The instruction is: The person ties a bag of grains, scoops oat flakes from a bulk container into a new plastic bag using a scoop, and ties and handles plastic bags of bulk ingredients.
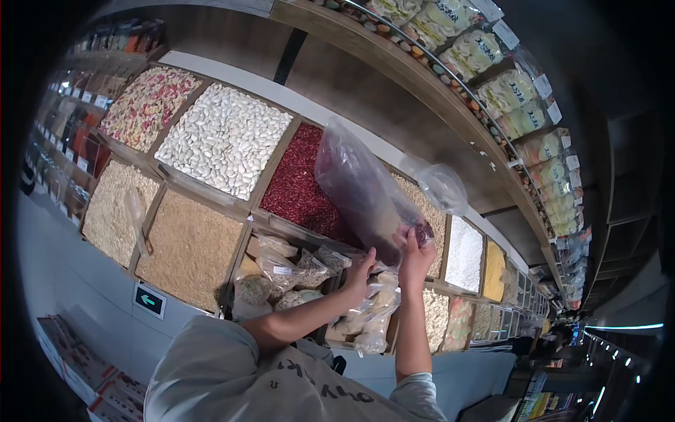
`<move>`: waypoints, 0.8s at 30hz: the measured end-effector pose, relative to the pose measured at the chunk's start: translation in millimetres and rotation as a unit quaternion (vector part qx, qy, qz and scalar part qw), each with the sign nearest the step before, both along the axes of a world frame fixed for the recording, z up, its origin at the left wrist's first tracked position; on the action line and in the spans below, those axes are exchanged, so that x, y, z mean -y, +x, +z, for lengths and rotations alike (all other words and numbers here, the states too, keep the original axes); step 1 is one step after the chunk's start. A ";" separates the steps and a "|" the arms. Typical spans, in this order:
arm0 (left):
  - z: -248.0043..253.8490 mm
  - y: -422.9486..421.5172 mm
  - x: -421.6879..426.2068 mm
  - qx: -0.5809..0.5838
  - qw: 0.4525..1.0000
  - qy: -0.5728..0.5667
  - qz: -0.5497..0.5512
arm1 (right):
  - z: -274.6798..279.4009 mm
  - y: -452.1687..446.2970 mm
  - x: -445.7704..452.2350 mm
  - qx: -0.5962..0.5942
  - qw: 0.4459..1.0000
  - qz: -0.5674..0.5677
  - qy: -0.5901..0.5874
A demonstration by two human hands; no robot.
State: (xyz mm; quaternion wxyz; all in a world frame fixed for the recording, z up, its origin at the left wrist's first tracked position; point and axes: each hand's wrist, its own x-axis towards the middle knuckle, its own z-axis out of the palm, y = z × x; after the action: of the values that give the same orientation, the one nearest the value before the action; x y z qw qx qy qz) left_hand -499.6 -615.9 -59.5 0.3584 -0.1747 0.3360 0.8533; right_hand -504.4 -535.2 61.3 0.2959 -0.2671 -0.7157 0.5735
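Observation:
A clear plastic bag (pixel 362 186) hangs spread over the bins, with some dark red beans gathered in its corner by the fingers. My right hand (pixel 416 254) is closed on that end of the bag. Lower and to the left, my left hand (pixel 362 271) pinches the bag's near edge. Behind the bag lies a bin of dark red beans (pixel 299 179), partly covered by it. White beans (pixel 221 137) fill the bin to the left. Below my hands are bins with tied bags of goods (pixel 285 271).
Bins of grain (pixel 190 243) line the near left, one with a scoop (pixel 138 221). White (pixel 464 254) and yellow goods (pixel 493 271) lie right. A wooden shelf (pixel 394 60) with packaged food (pixel 506 91) overhangs the bins. A clear round plastic piece (pixel 443 188) is behind the bag.

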 end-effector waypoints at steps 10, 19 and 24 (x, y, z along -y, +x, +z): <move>41.5 -34.5 20.7 0.127 0.928 0.339 -0.094 | 0.6 12.6 7.2 0.107 0.950 0.047 0.289; 44.1 -63.3 18.9 0.096 0.928 0.340 -0.117 | 14.1 21.3 26.0 0.157 0.812 0.190 0.529; 48.1 -69.0 22.0 0.126 0.953 0.251 -0.118 | 11.2 26.1 12.9 0.101 0.828 0.241 0.495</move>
State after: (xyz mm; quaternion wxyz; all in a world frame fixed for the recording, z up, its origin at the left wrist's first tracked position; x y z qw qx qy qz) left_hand -568.6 -638.0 -11.5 0.5281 -0.1448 0.0815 0.8328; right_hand -478.3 -548.2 72.5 0.1672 0.0403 -0.9712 0.1651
